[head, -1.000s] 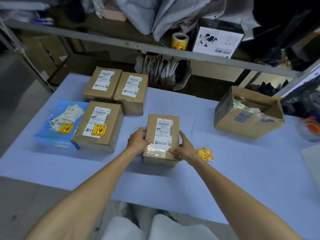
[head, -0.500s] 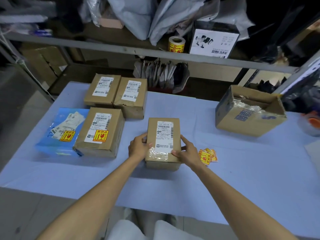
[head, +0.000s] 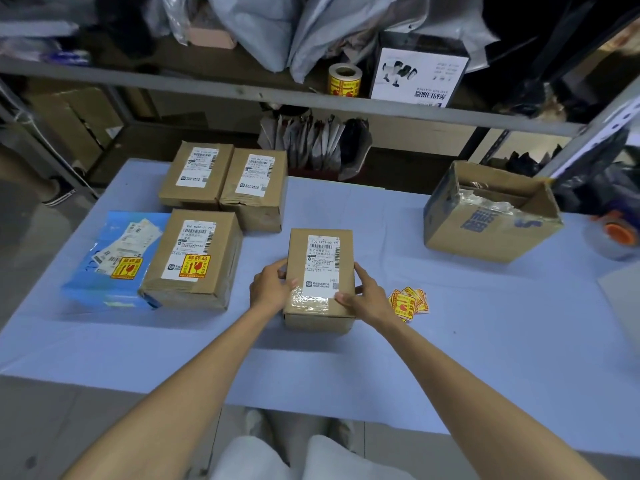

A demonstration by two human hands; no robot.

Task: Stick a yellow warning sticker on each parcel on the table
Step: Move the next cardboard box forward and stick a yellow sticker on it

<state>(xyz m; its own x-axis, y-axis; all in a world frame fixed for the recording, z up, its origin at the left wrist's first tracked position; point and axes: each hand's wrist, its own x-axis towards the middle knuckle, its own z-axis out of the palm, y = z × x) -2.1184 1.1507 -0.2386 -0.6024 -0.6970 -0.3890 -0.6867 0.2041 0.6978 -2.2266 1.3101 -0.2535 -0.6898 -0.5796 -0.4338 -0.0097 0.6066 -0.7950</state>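
Observation:
A small brown parcel (head: 320, 271) with a white shipping label sits in the middle of the blue table (head: 485, 341). My left hand (head: 268, 287) grips its left side and my right hand (head: 367, 296) grips its right side, thumbs on top. A pile of loose yellow warning stickers (head: 408, 303) lies just right of my right hand. To the left, a brown parcel (head: 194, 258) and a blue mailer bag (head: 114, 258) each carry a yellow sticker. Two brown parcels (head: 197, 173) (head: 256, 188) at the back bear only white labels.
An open cardboard box (head: 491, 213) stands at the right of the table. A tape dispenser (head: 616, 233) sits at the far right edge. The metal shelf (head: 242, 88) behind holds a sticker roll (head: 344, 81), a white box and grey bags.
The parcel between my hands has stayed in about the same place on the table while my head shifted slightly. Both hands keep their grip on its sides.

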